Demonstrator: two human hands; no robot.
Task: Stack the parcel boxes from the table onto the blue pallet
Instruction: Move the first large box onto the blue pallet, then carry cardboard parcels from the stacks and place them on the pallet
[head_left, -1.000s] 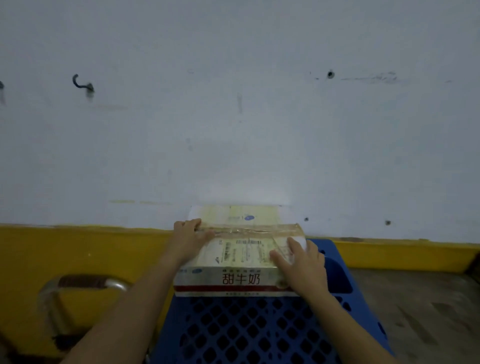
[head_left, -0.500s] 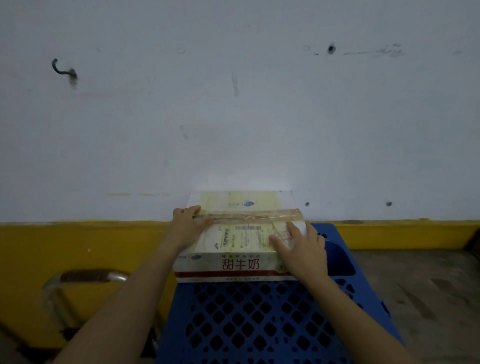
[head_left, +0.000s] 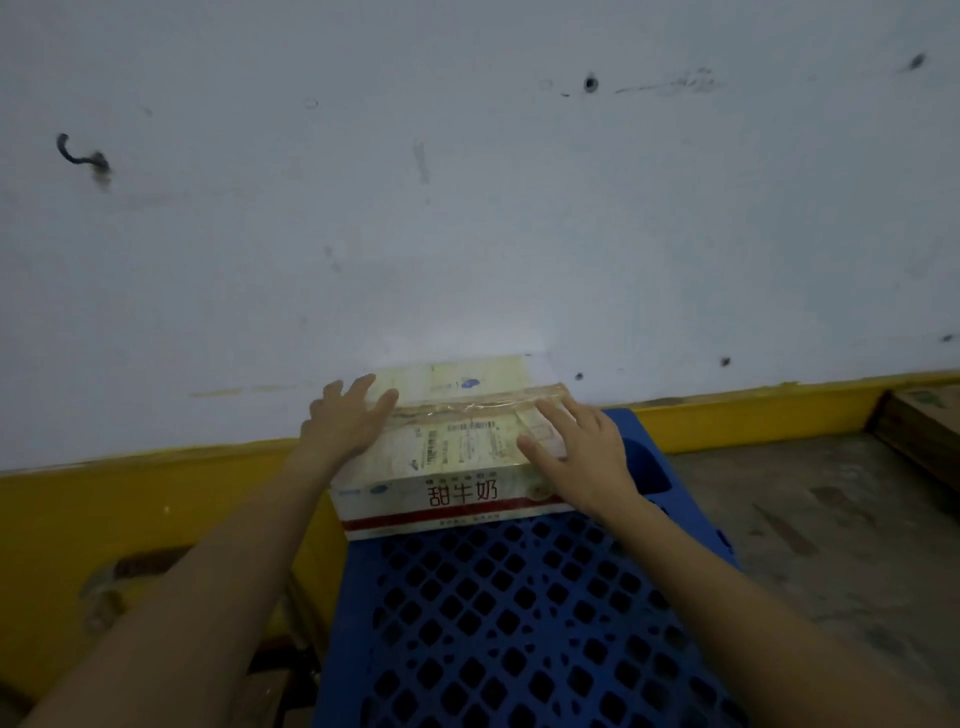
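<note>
A pale parcel box (head_left: 462, 454) with a shipping label, clear tape and a red stripe lies flat on the far end of the blue lattice pallet (head_left: 519, 623), close against the wall. My left hand (head_left: 345, 418) is at the box's far left corner, fingers spread and lifted. My right hand (head_left: 582, 452) lies flat on the right part of the box's top, fingers apart, not wrapped around it. Behind the box a pale yellowish face (head_left: 457, 374) shows against the wall; whether it is another box or a reflection I cannot tell.
A white wall (head_left: 467, 208) with a yellow base band (head_left: 753, 410) stands right behind the pallet. Grey concrete floor (head_left: 831, 519) lies to the right, with a brown cardboard item (head_left: 924, 431) at the right edge. A blurred metal handle (head_left: 114, 577) sits at lower left.
My left hand has let go of the box's far left corner and spread its fingers. My right hand has flattened on the top. The view has tilted slightly; the box stays in place.
</note>
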